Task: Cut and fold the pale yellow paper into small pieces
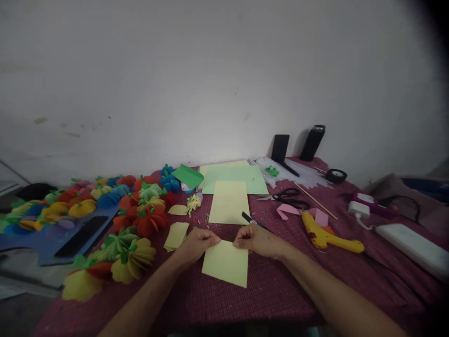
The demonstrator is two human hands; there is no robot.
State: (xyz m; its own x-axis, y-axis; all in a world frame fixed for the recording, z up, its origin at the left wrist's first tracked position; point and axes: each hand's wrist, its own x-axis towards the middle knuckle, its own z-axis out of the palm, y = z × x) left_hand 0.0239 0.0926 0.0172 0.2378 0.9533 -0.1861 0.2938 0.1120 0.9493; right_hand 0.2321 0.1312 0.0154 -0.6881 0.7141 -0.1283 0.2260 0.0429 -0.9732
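Observation:
A pale yellow sheet of paper point(226, 264) is held at its far edge between my two hands, near the front of the table. My left hand point(199, 244) pinches its upper left part with thumb and fingers. Opposite it, my right hand point(257, 239) pinches the upper right corner. A dark pen-like tool point(248, 217) lies just behind my right hand, partly hidden by it. Beyond both hands lies a larger yellow sheet point(229, 201), overlapping a light green sheet point(259, 178). Left of my left hand sits a small stack of yellow paper pieces point(176, 235).
Colourful paper pumpkins point(150, 220) crowd the left side, near a black phone-like slab point(81, 236). On the right lie scissors point(291, 196), a yellow glue gun point(326, 238), a wooden stick point(315, 201), black tape point(336, 176) and a white power strip point(414, 245). A black bottle point(313, 142) stands behind.

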